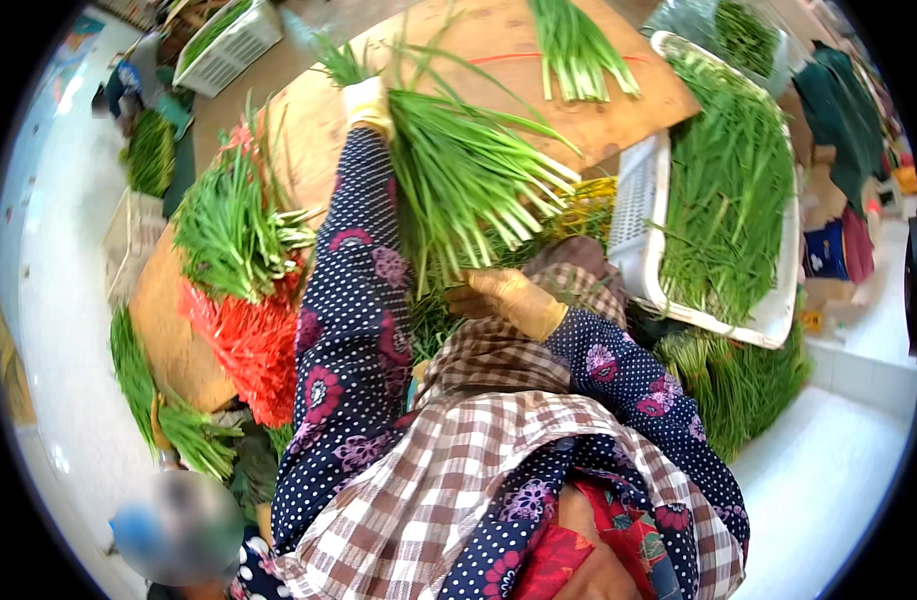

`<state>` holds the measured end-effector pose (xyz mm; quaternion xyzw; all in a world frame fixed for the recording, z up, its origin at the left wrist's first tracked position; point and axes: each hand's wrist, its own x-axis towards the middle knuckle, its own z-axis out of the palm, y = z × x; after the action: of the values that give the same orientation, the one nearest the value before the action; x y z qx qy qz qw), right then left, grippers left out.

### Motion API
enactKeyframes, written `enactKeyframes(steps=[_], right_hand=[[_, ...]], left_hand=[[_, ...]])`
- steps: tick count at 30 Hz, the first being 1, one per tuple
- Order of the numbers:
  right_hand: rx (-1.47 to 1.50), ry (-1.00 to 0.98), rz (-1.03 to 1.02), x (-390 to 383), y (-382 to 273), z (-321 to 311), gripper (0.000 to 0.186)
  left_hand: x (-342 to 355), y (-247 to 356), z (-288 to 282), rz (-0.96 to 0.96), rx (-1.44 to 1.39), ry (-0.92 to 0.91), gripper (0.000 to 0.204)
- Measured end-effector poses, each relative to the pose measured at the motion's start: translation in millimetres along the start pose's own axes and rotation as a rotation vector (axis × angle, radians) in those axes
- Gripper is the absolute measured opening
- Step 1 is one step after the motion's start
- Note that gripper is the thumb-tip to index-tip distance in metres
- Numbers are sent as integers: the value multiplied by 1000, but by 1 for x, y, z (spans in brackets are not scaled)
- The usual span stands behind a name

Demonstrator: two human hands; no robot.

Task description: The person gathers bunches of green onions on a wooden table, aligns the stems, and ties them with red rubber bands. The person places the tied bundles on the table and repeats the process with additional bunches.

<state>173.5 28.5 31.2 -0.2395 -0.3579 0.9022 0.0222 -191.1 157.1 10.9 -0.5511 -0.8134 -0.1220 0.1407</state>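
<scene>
Both hands wear yellowish rubber gloves, sleeves are navy dotted with pink flowers. The left hand (368, 106) is stretched out over the round-edged brown wooden tabletop (618, 110) and is wrapped tight around the leafy end of a big bunch of long green chives with pale stem ends (458, 180); the bunch fans out from that hand back toward the person, pale ends pointing toward the basket on the right. The right hand (508, 298) sits just under those pale ends, fingers loosely curled, touching the lower stems; can't tell if it's really gripping anything.

Taking that held bunch as the landmark:
- beyond it, at the tabletop's far edge, lies a smaller loose bundle of green chives (578, 50)
- right of it, a white slotted plastic basket (640, 200) packed with greens, with another heap of chives (738, 380) on the floor below it
- left of it, a tied chive bundle (228, 230) resting on a pile of red mesh netting (243, 345)
- far upper left, a second white plastic crate (228, 45) with greens inside

Labels aren't readable anywhere.
</scene>
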Motion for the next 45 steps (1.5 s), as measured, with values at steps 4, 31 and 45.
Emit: enactKeyframes(steps=[4,31,45], right_hand=[[-260,124,-21,-37,-26,-18,39],[-1334,464,-279,23,-70,43,31],[-1812,522,-581,33,-54,67,19]], left_hand=[[35,-28,56,-362,-948,14,19],[-226,101,-127,-467,-816,-127,67],[-254,75,-103,-775,-1665,-177,43]])
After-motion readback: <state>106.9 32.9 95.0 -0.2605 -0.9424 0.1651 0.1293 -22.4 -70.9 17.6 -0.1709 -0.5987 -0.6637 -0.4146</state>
